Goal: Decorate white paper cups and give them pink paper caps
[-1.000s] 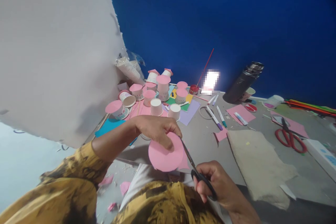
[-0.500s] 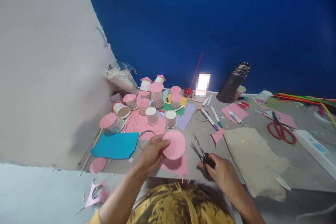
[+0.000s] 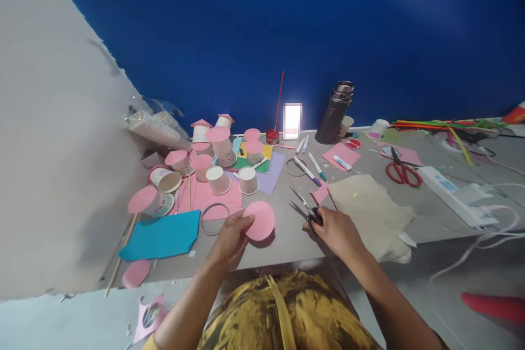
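My left hand (image 3: 233, 236) pinches a round pink paper disc (image 3: 259, 221) at its left edge, just above the front of the table. My right hand (image 3: 336, 228) has its fingers in the black handles of a pair of scissors (image 3: 304, 203). The blades are apart and point up and left, to the right of the disc, touching no paper. Left of my left hand lie a grey ring (image 3: 202, 220) and a bright blue sheet (image 3: 164, 236). Two white paper cups (image 3: 218, 180) stand upside down beyond the disc.
Paper cups with pink tops (image 3: 219, 145) crowd the back left. A dark flask (image 3: 334, 112), several markers (image 3: 307, 171), red-handled scissors (image 3: 403, 174), a beige cloth (image 3: 369, 216) and a white power strip (image 3: 455, 197) lie along the right. Pink scrap paper (image 3: 143, 322) is on the floor.
The view has swung right, so the table's things sit further left. The pink offcut under the disc no longer shows at the table edge. Both hands keep their holds.
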### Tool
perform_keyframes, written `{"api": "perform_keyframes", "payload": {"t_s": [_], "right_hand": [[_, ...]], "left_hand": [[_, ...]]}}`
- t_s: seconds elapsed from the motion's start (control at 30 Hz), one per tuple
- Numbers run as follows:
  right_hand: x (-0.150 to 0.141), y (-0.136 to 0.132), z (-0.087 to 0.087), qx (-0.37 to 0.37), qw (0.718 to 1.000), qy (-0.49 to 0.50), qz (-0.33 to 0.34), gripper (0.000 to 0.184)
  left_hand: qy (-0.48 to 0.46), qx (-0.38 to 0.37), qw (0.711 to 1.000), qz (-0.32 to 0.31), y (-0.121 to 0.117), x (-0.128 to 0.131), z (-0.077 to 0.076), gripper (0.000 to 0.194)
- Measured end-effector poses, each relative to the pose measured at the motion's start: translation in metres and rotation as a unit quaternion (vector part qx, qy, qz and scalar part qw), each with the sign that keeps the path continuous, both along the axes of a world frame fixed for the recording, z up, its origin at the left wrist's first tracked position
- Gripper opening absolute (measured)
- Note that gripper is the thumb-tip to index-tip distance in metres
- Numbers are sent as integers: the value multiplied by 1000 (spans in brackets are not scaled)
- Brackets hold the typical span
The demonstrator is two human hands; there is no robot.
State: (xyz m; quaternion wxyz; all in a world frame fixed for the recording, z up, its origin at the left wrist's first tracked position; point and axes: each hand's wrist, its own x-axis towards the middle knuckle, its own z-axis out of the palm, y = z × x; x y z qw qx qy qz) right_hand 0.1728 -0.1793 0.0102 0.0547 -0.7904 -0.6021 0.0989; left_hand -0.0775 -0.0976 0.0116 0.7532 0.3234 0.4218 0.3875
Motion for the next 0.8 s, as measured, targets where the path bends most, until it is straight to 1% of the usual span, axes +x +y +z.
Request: {"api": "perform_keyframes", "payload": {"t_s": [0.07, 0.1, 0.17, 0.2, 0.27, 0.3, 0.37, 0.4, 0.43, 0.47, 0.5, 0.57, 0.63, 0.67, 0.7, 0.73, 0.8], "right_hand": [[-1, 1, 0, 13, 1000, 4, -3, 24], [-1, 0, -1, 25, 1000, 10, -7, 23], [0, -2, -6, 69, 997, 23, -19, 20], [2, -4, -9, 99, 994, 27, -25, 20], [6, -4, -16, 151, 987, 32, -35, 31], [8, -3, -18, 162, 985, 34, -38, 38], [10, 2, -20, 149, 987, 42, -42, 44], [10, 6, -19, 130, 989, 47, -45, 45], [8, 9, -18, 110, 992, 49, -47, 45], [5, 11, -16, 90, 993, 51, -48, 45], [2, 11, -13, 75, 995, 54, -45, 44], [-7, 8, -8, 63, 995, 76, -16, 39], [-14, -1, -5, 61, 988, 137, 43, 30], [-16, -6, -4, 65, 980, 174, 68, 27], [-16, -11, -3, 76, 972, 207, 77, 27], [-15, -15, -3, 96, 966, 231, 68, 29], [-11, -20, -3, 150, 955, 254, 19, 31]], "left_hand": [[-1, 15, 1000, -1, -1, -3, 4, 39], [8, 32, 999, -6, -2, -8, 6, 41], [64, 97, 993, -38, -7, -25, 7, 42], [114, 148, 980, -69, -9, -35, 5, 40], [224, 252, 930, -147, -16, -50, 1, 30], [271, 288, 901, -180, -20, -53, -2, 26], [337, 338, 847, -233, -26, -50, -8, 22], [352, 354, 827, -259, -28, -45, -11, 21], [353, 369, 811, -284, -29, -38, -12, 20], [343, 378, 802, -309, -30, -31, -13, 19], [326, 381, 800, -329, -30, -25, -12, 19], [294, 368, 812, -345, -29, -18, -11, 24], [285, 348, 832, -323, -29, -21, -9, 34], [288, 342, 839, -312, -29, -24, -9, 38], [292, 340, 841, -304, -30, -29, -9, 41], [296, 342, 838, -305, -31, -33, -9, 41], [300, 349, 831, -313, -34, -39, -10, 35]]}}
